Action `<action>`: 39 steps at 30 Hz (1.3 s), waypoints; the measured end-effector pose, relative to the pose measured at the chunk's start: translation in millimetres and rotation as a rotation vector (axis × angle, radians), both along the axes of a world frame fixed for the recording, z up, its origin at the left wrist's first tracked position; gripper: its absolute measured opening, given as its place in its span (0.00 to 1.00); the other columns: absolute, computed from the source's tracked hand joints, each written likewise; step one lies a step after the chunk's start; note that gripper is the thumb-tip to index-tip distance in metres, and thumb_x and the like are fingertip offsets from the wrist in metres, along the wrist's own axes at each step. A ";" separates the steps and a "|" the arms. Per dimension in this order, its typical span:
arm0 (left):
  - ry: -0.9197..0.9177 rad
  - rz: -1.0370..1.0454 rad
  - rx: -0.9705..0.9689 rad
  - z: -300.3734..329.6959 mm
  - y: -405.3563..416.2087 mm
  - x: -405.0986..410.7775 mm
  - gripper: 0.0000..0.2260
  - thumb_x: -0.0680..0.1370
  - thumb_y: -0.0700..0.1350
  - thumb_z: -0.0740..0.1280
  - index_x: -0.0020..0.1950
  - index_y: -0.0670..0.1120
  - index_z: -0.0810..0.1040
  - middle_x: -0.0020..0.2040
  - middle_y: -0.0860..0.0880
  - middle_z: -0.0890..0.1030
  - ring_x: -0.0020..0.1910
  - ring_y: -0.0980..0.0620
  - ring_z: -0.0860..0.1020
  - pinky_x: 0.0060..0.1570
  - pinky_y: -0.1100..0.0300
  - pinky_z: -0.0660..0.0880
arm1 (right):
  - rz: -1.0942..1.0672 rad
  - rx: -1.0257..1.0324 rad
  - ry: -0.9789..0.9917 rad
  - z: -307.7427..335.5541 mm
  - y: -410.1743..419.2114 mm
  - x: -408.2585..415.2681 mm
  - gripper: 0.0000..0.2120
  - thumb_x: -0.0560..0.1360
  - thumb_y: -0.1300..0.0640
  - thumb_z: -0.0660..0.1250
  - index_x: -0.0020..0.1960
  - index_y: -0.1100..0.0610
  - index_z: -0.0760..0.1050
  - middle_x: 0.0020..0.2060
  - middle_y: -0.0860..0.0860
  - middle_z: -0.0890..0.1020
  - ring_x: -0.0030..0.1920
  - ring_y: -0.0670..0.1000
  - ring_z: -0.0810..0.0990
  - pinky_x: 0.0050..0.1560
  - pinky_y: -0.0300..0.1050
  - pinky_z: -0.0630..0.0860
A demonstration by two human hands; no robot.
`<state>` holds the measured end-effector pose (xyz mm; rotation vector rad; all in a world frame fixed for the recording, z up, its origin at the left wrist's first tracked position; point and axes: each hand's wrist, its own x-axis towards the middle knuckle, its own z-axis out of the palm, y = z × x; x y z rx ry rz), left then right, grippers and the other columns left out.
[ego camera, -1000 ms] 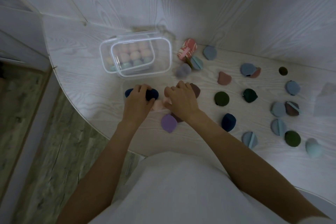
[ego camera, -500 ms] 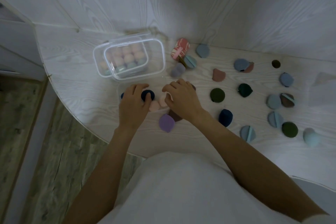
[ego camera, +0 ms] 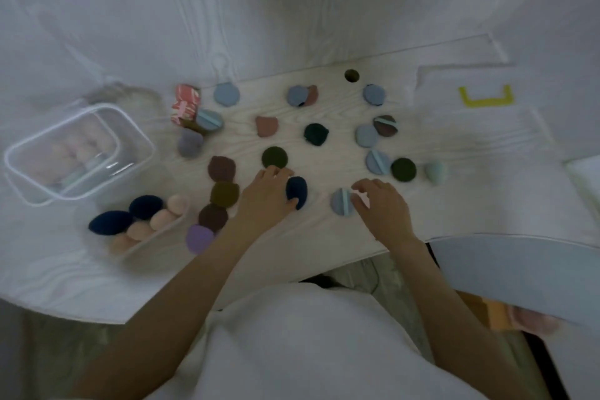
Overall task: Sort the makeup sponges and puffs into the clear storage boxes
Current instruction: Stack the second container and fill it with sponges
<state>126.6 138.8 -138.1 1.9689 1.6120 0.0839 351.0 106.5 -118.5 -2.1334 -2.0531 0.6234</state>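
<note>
Near the middle of the frame the left hand (ego camera: 264,195) curls around a navy sponge (ego camera: 297,192) lying on the white table (ego camera: 324,230), fingers over its upper end and thumb at its lower end, so it appears to be pinching it for a lift. Just to the right, the right hand (ego camera: 381,204) has its fingers bent down beside a grey-blue puff (ego camera: 342,201) with a pale strap; the fingertips touch its right edge, but whether they have closed on it I cannot tell. To do this step well, I would lift each soft piece straight up with a light pinch, since a sideways drag would likely nudge the brown and olive puffs stacked just left of the left hand. The navy sponge seems to belong with its matches: the open clear box (ego camera: 143,243) at lower left holds 2 navy sponges and about 4 peach ones, with little room left, so it should be set in gently. Above it, at the left edge, a lidded clear box (ego camera: 133,136) holds pale pink and bluish sponges, blurred through the plastic. Many puffs are spread unsorted across the centre and upper right of the table, so I judge the sorting far from finished.
</note>
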 end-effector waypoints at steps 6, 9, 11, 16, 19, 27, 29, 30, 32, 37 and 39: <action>-0.207 0.432 -0.208 -19.3 -8.3 22.8 0.17 0.73 0.56 0.69 0.54 0.47 0.72 0.50 0.48 0.78 0.45 0.51 0.76 0.43 0.58 0.69 | 0.247 -0.073 0.224 -10.7 17.4 -19.5 0.23 0.74 0.57 0.67 0.68 0.52 0.66 0.62 0.54 0.71 0.56 0.54 0.75 0.53 0.48 0.75; -0.212 0.462 -0.235 -13.6 -15.0 19.7 0.15 0.75 0.56 0.66 0.54 0.47 0.74 0.51 0.47 0.81 0.46 0.50 0.78 0.45 0.57 0.72 | 0.431 -0.104 0.202 -25.2 28.3 -60.6 0.23 0.73 0.56 0.68 0.67 0.52 0.68 0.66 0.55 0.67 0.58 0.55 0.73 0.53 0.51 0.76; -0.216 0.523 -0.196 -7.3 -24.1 5.4 0.13 0.78 0.52 0.64 0.57 0.47 0.76 0.53 0.47 0.81 0.49 0.50 0.78 0.46 0.60 0.72 | 0.482 -0.075 0.167 -33.9 34.4 -80.2 0.18 0.74 0.56 0.67 0.63 0.54 0.71 0.61 0.56 0.71 0.55 0.57 0.74 0.51 0.51 0.75; -0.246 0.782 0.242 22.9 -56.5 -63.7 0.08 0.77 0.42 0.64 0.55 0.46 0.78 0.50 0.51 0.79 0.48 0.54 0.76 0.46 0.68 0.67 | 0.364 -0.060 0.332 -35.7 43.9 -108.7 0.23 0.73 0.60 0.69 0.66 0.60 0.68 0.57 0.60 0.75 0.56 0.59 0.72 0.52 0.44 0.67; -0.066 0.850 0.414 29.0 -82.4 -125.6 0.11 0.75 0.39 0.66 0.57 0.44 0.77 0.53 0.46 0.79 0.52 0.47 0.75 0.48 0.59 0.69 | 0.396 -0.065 0.534 -18.2 50.6 -154.2 0.21 0.72 0.55 0.70 0.62 0.61 0.70 0.55 0.57 0.77 0.54 0.55 0.75 0.50 0.43 0.71; 0.088 0.761 0.242 11.2 -76.2 -209.6 0.18 0.74 0.44 0.68 0.64 0.45 0.73 0.62 0.44 0.74 0.58 0.43 0.72 0.50 0.51 0.71 | 0.782 0.077 0.341 10.6 63.5 -276.9 0.18 0.69 0.71 0.67 0.58 0.61 0.75 0.54 0.61 0.70 0.49 0.58 0.74 0.46 0.50 0.76; 0.100 0.657 0.240 5.5 -70.0 -214.2 0.16 0.73 0.44 0.69 0.61 0.44 0.76 0.58 0.43 0.76 0.55 0.41 0.74 0.51 0.51 0.71 | 0.834 -0.014 0.233 6.7 66.6 -293.5 0.17 0.70 0.70 0.65 0.58 0.63 0.76 0.55 0.62 0.69 0.50 0.60 0.73 0.50 0.54 0.75; 0.086 0.630 0.254 3.5 -67.9 -215.8 0.15 0.73 0.43 0.69 0.59 0.44 0.77 0.57 0.42 0.77 0.53 0.41 0.75 0.51 0.51 0.70 | 0.856 -0.037 0.175 7.0 66.5 -299.3 0.15 0.71 0.68 0.64 0.57 0.64 0.75 0.56 0.62 0.68 0.51 0.61 0.72 0.52 0.54 0.74; -0.027 0.655 0.277 2.4 -65.3 -220.0 0.13 0.73 0.40 0.69 0.57 0.42 0.78 0.54 0.42 0.78 0.50 0.42 0.77 0.49 0.53 0.71 | 0.891 -0.017 0.071 6.7 65.6 -308.7 0.11 0.73 0.67 0.62 0.55 0.64 0.74 0.55 0.63 0.67 0.49 0.60 0.71 0.50 0.53 0.73; -0.255 0.716 0.323 -0.1 -63.8 -221.4 0.13 0.69 0.31 0.69 0.52 0.39 0.79 0.51 0.42 0.78 0.45 0.48 0.78 0.44 0.60 0.72 | 0.955 0.054 -0.197 17.7 61.3 -317.2 0.11 0.77 0.68 0.56 0.56 0.61 0.72 0.57 0.61 0.69 0.49 0.57 0.74 0.40 0.42 0.64; -0.204 0.706 0.345 -4.5 -65.4 -222.5 0.12 0.68 0.32 0.70 0.50 0.40 0.80 0.48 0.42 0.79 0.44 0.45 0.77 0.43 0.57 0.72 | 0.943 0.097 -0.219 17.2 55.3 -320.9 0.08 0.75 0.69 0.59 0.53 0.62 0.72 0.54 0.60 0.73 0.46 0.56 0.77 0.37 0.41 0.64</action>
